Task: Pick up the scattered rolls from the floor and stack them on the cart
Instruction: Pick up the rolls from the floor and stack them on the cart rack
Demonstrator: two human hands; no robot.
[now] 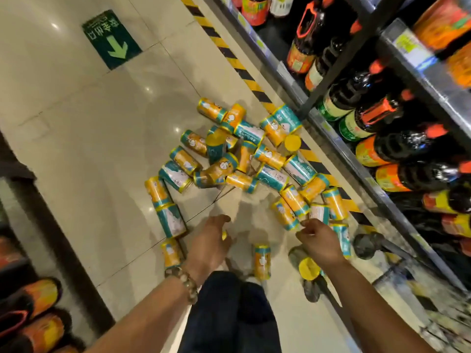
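Several yellow-and-teal rolls lie in a loose heap on the pale tiled floor, close to the shelf base. My left hand hovers palm down over the floor in front of the heap. A sliver of yellow shows under its fingers, and what it is stays hidden. My right hand reaches with curled fingers towards a roll, fingertips just short of its near end. One roll lies between my hands, and a yellow-capped roll sits under my right wrist. A dark caster and metal frame, probably the cart, sit at right.
A shelf of dark bottles runs along the right, edged by yellow-black floor tape. A green arrow sign is stuck on the floor at the back. Another shelf with orange packs stands at left. My dark trouser leg is below.
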